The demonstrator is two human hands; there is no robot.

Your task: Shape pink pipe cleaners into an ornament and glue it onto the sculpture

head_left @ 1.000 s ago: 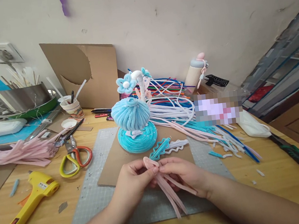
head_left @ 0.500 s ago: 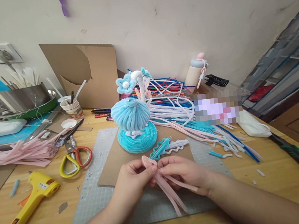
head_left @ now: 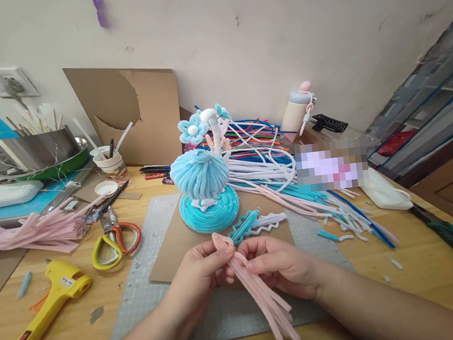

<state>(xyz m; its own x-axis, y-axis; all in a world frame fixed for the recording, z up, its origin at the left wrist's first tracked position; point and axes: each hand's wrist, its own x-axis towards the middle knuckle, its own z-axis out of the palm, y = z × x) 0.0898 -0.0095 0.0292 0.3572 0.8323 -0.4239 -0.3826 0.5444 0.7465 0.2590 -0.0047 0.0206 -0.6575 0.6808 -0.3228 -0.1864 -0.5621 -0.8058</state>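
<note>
A bundle of pink pipe cleaners (head_left: 261, 297), folded over into a loop at its upper end, is held between my two hands. My left hand (head_left: 207, 265) pinches it just below the loop. My right hand (head_left: 280, 265) is closed at the bundle's right side, thumb and fingertips against the strands. The loose ends fan out down and to the right. Just beyond my fingers lie wavy blue pipe cleaners (head_left: 245, 226) and wavy white ones (head_left: 271, 220). Behind stands a lamp-shaped piece with a pleated blue shade (head_left: 200, 174), a round blue base (head_left: 210, 214) and a blue flower (head_left: 192, 128).
Scissors (head_left: 115, 240) and a yellow glue gun (head_left: 45, 305) lie at left, near more pink pipe cleaners (head_left: 24, 228). Many coloured pipe cleaners (head_left: 266, 160) spread behind at right. A cardboard piece (head_left: 167, 258) rests on the grey cutting mat (head_left: 131, 306). A bottle (head_left: 295, 110) stands by the wall.
The pink strand that stuck out separately across my right hand now lies with the others, and the loose ends fan out lower. My hands have stayed nearly in place.
</note>
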